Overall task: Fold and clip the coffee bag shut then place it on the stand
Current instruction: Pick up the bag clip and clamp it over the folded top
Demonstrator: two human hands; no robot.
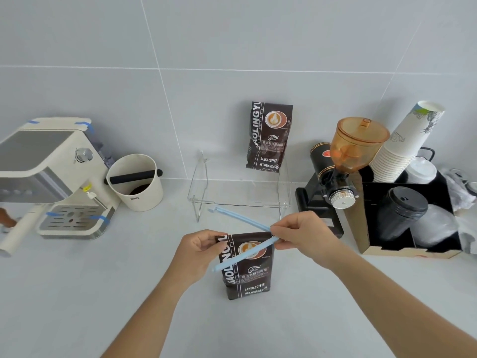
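Observation:
A dark brown coffee bag (249, 277) stands upright on the white counter in front of me, its top folded down. My left hand (200, 250) pinches the folded top at its left corner. My right hand (300, 233) grips the hinge end of a light blue sealing clip (242, 254) at the bag's top right corner. The clip is spread in a V: one arm slants across the front of the bag, the other reaches back toward the stand. A clear acrylic stand (240, 200) sits behind, with a second coffee bag (269, 136) upright on it.
A cream espresso machine (49, 177) and a knock box (135, 183) stand at the left. At the right are a coffee grinder (343, 166), a stack of paper cups (405, 143) and a black organiser (410, 218) holding lids. A tiled wall runs behind.

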